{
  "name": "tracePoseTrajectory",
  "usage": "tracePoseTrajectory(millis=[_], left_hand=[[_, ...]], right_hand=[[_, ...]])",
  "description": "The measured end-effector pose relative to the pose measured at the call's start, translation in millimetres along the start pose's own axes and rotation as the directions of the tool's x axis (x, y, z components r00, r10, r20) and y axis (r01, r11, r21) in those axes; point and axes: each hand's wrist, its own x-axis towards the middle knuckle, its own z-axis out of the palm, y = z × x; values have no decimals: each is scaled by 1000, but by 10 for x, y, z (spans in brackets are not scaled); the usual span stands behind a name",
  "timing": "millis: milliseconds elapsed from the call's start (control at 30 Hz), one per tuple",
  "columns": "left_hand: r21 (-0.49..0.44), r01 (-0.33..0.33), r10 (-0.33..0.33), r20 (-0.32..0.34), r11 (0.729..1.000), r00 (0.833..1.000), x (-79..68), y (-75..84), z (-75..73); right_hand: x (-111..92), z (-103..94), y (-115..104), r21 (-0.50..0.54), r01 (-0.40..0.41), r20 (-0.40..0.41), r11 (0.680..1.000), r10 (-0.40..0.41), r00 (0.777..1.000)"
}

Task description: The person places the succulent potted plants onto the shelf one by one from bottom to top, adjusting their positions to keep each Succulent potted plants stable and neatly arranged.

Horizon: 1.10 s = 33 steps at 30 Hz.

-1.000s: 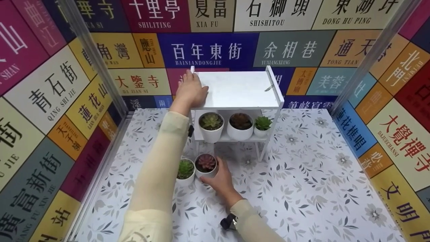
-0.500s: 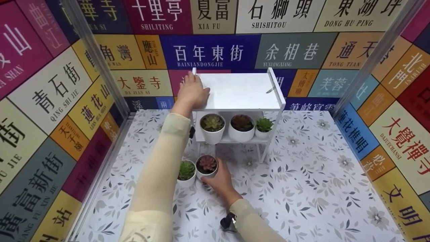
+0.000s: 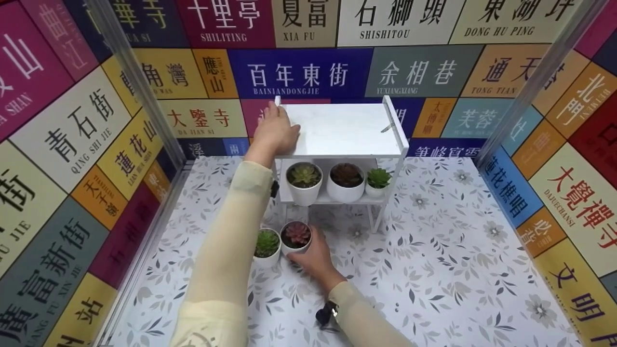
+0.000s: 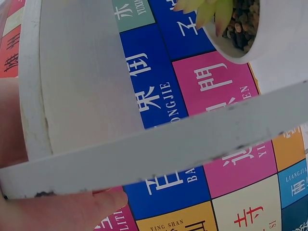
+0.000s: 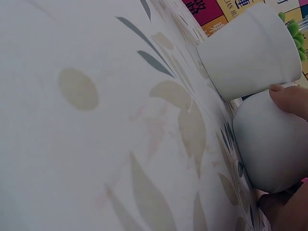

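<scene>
My right hand grips a rounded white pot holding a dark-red rosette succulent; thumb and fingers bear on opposite sides of its wall. The pot is upright, low over the white leaf-printed table covering, in front of the left end of a white rectangular two-tier shelf unit. A tapered white pot with a bright green succulent is positioned just beside it, to the left, partly hidden by my left sleeve. My left hand grips the shelf unit at its left side rail, with fingers on both sides. The middle tier carries three white pots: pale green succulent, left; brown succulent, centre; small green succulent, right.
</scene>
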Motion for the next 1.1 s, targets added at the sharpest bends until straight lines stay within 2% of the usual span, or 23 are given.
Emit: tracePoseTrajectory(millis=[467,667,1100], left_hand=[[-3,-12,12,8,1000,1000,-11,-7,-2],[9,-7,7,4,1000,1000,-11,-12,-4],[-6,-2,2,1,1000,1000,2,-6,-1]], right_hand=[[5,25,37,17,16,6,1000,-16,1000],[-14,36,47,21,-5,17,1000,5,1000],[-46,21,58,-3,2,-14,1000,-2,1000]])
